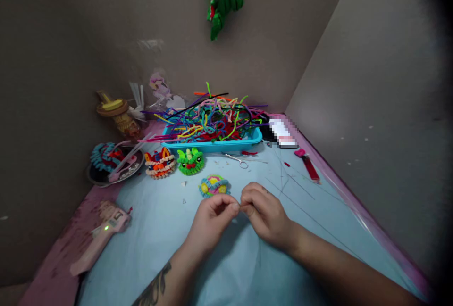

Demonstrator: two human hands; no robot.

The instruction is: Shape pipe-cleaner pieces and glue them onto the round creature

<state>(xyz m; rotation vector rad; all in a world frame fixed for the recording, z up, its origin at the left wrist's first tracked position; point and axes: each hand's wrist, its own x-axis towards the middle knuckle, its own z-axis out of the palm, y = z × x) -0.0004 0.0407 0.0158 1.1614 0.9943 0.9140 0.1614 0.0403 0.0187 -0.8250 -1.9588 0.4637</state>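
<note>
My left hand (213, 219) and my right hand (267, 214) meet at the fingertips above the light blue table cover. Both are closed in a pinch. Whatever lies between the fingertips is too small to make out. Just beyond my left hand rests a round fuzzy piece (213, 185) in blue, yellow and pink pipe cleaner. Further back sit a green pipe-cleaner animal head (190, 161) with eyes and horns, and an orange, cream and blue one (160, 163). Scissors (238, 160) lie behind the hands.
A blue tray (212, 146) overflows with colourful pipe cleaners. On the left are a pink glue gun (97, 244) with a green light and a dark bowl (102, 181). A phone (282, 132) and a red strip (311, 168) lie right, near thin wires (297, 188). Walls enclose the table.
</note>
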